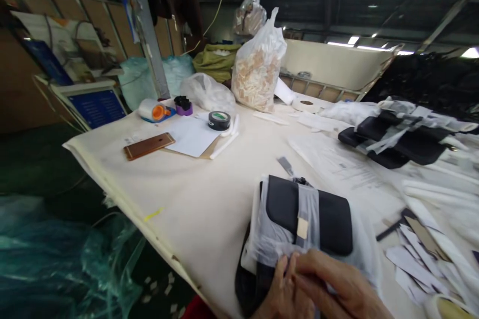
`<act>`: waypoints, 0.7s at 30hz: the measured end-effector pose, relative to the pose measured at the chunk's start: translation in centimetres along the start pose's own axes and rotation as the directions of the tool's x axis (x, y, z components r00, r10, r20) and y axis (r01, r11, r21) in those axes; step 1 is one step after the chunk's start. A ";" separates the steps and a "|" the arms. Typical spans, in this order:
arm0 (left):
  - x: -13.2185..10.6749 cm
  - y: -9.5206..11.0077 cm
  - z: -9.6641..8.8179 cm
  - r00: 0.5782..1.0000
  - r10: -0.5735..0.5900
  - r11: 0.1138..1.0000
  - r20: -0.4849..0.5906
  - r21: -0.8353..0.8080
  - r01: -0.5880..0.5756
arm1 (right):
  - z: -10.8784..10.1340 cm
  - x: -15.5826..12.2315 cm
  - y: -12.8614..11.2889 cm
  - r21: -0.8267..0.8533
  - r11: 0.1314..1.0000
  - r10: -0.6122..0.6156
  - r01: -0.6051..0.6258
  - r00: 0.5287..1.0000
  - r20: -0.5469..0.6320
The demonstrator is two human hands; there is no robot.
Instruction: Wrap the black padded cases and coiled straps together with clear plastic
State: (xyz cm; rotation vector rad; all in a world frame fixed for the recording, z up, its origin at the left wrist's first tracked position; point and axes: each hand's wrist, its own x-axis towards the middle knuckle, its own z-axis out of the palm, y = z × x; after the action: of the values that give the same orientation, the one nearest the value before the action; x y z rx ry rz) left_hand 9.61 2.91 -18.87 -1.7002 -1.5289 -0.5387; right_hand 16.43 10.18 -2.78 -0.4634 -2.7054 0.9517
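Observation:
A black handbag [333, 219] lies on the table close to me, its flap upward, partly covered in thin whitish wrapping film [269, 239]. A translucent strip [309, 204] runs down over the flap, with a small beige piece [302, 228] on it. At the bag's lower edge, my left hand [282, 289] has its fingertips closed on the wrapping film. My right hand [337, 279] is closed beside it, fingertips touching those of the left. Exactly what the right fingertips pinch is hidden. A grey tag [286, 165] lies just beyond the bag.
More black bags [396, 139] with film lie at the right. Paper scraps [415, 264] lie below them. Leftward are a phone [149, 146], white paper [190, 135] and a black tape roll [219, 120]. A bulging plastic sack [258, 70] stands behind. The table edge [138, 219] runs along the left.

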 end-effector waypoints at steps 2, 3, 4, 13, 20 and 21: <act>0.1 -0.2 -0.3 0.999 0.038 0.999 0.006 -0.019 -0.038 | 1.7 0.3 1.5 0.050 0.990 0.129 -0.129 0.992 0.007; 0.2 -0.4 -0.5 0.998 0.062 0.998 0.006 -0.028 -0.062 | 2.6 0.3 2.3 0.043 0.984 0.173 -0.173 0.985 0.016; 0.3 -0.5 -0.7 0.997 0.075 0.997 0.024 -0.034 -0.074 | 3.4 0.3 2.9 0.025 0.977 0.209 -0.210 0.978 0.017; -0.1 -0.4 -0.6 0.999 0.000 1.000 0.047 -0.022 0.001 | 4.6 0.2 3.6 0.117 0.920 0.375 -0.374 0.927 0.019; 0.6 -0.7 -1.0 0.997 -0.023 0.998 0.073 -0.055 0.027 | 4.8 0.8 4.0 0.052 0.871 0.488 -0.489 0.872 0.034; 0.6 -0.6 -1.0 0.998 -0.025 0.997 0.066 -0.075 0.030 | 4.9 1.0 3.9 0.039 0.853 0.519 -0.520 0.854 0.034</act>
State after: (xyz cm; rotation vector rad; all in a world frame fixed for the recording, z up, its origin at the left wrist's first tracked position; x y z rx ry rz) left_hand 9.27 2.50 -17.69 -1.7717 -1.5979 -0.5675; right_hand 14.78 10.71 -8.87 -1.2281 -2.6100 1.1433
